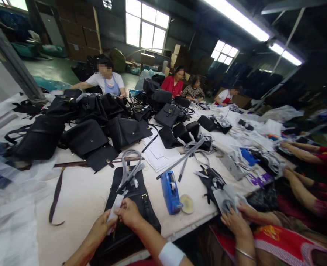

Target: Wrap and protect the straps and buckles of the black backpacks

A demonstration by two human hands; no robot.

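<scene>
My left hand (pixel 102 228) and my right hand (pixel 130 213) are close together over a black leather bag (pixel 134 190) at the table's near edge. Both pinch a strip of white wrapping paper (pixel 118 202), which seems to lie around the end of a strap; my fingers hide part of it. Beyond the strip, a looped strap (pixel 130 168) in greyish wrapping rests on the bag's upper part. A buckle (pixel 144 197) shows on the bag's right side. Right of the bag stands a blue tape dispenser (pixel 169 192), with a yellowish tape roll (pixel 186 204) beside it.
Black bags (pixel 87 142) are heaped across the table's far left. White paper sheets (pixel 159 153) lie mid-table. On my right, a co-worker's hands (pixel 237 220) handle a partly wrapped bag. Several other people sit around the table. A dark strap (pixel 57 195) lies at left.
</scene>
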